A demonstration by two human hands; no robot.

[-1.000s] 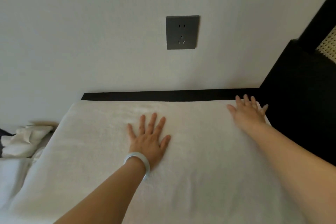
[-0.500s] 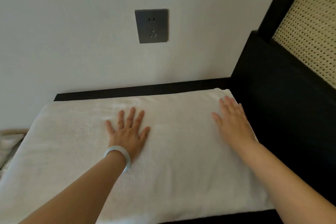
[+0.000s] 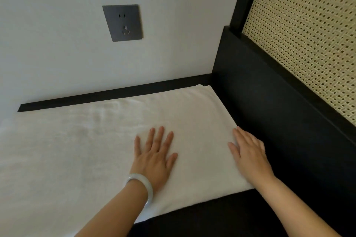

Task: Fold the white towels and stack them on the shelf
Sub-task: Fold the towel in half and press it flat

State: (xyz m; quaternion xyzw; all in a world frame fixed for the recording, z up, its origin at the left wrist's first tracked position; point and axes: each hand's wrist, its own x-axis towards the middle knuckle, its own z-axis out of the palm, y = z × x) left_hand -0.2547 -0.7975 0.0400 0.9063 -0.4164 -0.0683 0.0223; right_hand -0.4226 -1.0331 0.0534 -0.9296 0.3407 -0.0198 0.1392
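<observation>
Two hands lie flat on a white towel point(image 3: 77, 150) spread over a black counter point(image 3: 212, 215): the left hand point(image 3: 154, 159), with a pale bangle point(image 3: 142, 184) at its wrist, presses the towel's right half with fingers straight and slightly spread. The right hand point(image 3: 248, 156) rests palm-down with fingers together along the towel's right edge, just beside a black side panel point(image 3: 269, 111) topped by woven cane point(image 3: 308, 44). The towel's far edge runs near the white wall point(image 3: 57, 44), which carries a dark grey socket point(image 3: 123, 23).
</observation>
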